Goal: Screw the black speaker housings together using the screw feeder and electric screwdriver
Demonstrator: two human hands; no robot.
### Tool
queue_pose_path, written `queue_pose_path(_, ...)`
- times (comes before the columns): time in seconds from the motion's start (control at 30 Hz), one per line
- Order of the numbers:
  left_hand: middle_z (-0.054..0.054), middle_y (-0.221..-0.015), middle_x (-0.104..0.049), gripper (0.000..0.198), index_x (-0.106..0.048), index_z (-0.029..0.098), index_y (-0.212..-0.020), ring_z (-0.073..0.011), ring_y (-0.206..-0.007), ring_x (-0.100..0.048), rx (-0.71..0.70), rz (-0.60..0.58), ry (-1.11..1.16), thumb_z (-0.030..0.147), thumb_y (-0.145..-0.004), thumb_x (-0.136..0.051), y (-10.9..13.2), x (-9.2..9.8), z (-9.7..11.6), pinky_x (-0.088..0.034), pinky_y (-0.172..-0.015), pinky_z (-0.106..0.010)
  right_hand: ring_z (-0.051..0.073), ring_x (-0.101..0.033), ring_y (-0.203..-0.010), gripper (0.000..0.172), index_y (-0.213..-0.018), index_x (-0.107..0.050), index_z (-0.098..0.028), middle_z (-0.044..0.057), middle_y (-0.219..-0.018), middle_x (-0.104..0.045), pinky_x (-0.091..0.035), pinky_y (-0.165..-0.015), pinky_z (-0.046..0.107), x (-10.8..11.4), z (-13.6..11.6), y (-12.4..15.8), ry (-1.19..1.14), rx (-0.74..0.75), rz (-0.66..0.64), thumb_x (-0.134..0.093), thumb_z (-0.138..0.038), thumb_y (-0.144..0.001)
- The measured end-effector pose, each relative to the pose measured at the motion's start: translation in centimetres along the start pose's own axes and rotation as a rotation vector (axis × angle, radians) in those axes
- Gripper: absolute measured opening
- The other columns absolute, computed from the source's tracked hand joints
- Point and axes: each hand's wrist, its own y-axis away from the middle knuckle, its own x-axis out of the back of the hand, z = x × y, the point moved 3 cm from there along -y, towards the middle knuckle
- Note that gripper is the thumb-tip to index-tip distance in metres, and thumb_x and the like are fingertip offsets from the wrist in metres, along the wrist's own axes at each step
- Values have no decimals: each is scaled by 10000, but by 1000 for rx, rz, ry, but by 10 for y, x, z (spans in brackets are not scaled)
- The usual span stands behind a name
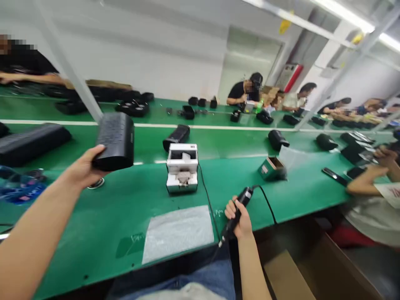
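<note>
My left hand [81, 168] is closed around the lower end of a black speaker housing [115, 141], raised above the green bench. My right hand [240, 217] grips a black electric screwdriver [237, 214] near the bench's front edge. Its bit points down and to the left, and a cord leaves its upper end. Between my hands stands a white screw feeder [183, 168] with an open top tray. In front of the feeder lies a whitish foam sheet [179, 233].
Another black housing [176, 136] lies behind the feeder. A long black case [34, 141] and a blue plastic wrapper [21, 185] are at left. To the right stands a small green box [271, 168]. A co-worker's arm [370, 177] is at far right; a cardboard box [293, 275] sits below the bench.
</note>
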Motion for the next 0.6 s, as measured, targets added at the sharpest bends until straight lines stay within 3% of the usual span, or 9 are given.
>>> queue_pose_path(0.07,11,-952,-809,682,-690,222,-1054,-303,-1168,-758,8,7,-1,877,-873,-743,29,22,-17,-649,-1023,-569,74,-518,-584,291,-1067,-687,-150,-43,-825,-604,-482,-522,187,9,0,0,-4,21,8,-766,-424,-1123)
queue_pose_path(0.13,42,-974,-804,895,-701,252,-1081,-357,-1204,-762,-67,31,-126,961,-560,-864,69,43,-34,-639,-1048,-621,87,-567,-630,283,-1125,-698,-148,-22,-886,-643,-521,-555,200,16,-2,9,-19,30,12,-761,-424,-1127)
queue_pose_path(0.2,66,-1050,-807,1099,-709,300,-1202,-380,-1154,-789,-197,-8,-340,920,-322,-930,120,52,-46,-660,-1049,-645,75,-515,-591,277,-1120,-689,-152,-40,-842,-606,-483,-527,189,15,-8,24,-36,33,-2,-761,-419,-1124)
queue_pose_path(0.23,70,-1123,-811,1158,-696,332,-1294,-380,-1138,-801,-273,-62,-453,877,-305,-949,145,49,-51,-673,-1056,-640,65,-458,-553,269,-1109,-684,-164,-63,-792,-559,-449,-505,178,12,-14,32,-41,36,-17,-791,-410,-1096)
queue_pose_path(0.33,15,-1424,-783,1055,-630,384,-1511,-408,-1274,-782,-543,-267,-696,680,-547,-942,205,16,-63,-655,-1155,-586,56,-244,-471,330,-1062,-681,-228,-121,-668,-388,-348,-435,160,-5,-38,56,-31,64,-76,-928,-388,-913)
queue_pose_path(0.4,-51,-1512,-757,904,-643,345,-1532,-430,-1365,-742,-697,-403,-821,545,-683,-881,224,-15,-70,-605,-1223,-568,60,-140,-458,358,-1037,-689,-259,-135,-638,-327,-303,-402,159,-19,-57,70,-8,100,-112,-961,-370,-832)
queue_pose_path(0.5,-133,-1577,-727,846,-619,257,-1580,-440,-1438,-696,-828,-558,-947,412,-780,-849,226,-53,-79,-535,-1274,-581,59,-71,-444,325,-1015,-706,-264,-142,-614,-292,-243,-364,168,-35,-88,83,34,185,-149,-958,-346,-827)
queue_pose_path(0.6,-173,-1682,-646,864,-545,207,-1651,-431,-1547,-615,-944,-626,-999,315,-853,-858,221,-71,-85,-457,-1331,-591,44,-80,-406,347,-991,-734,-263,-145,-581,-301,-203,-329,186,-44,-130,87,58,276,-174,-1007,-309,-783)
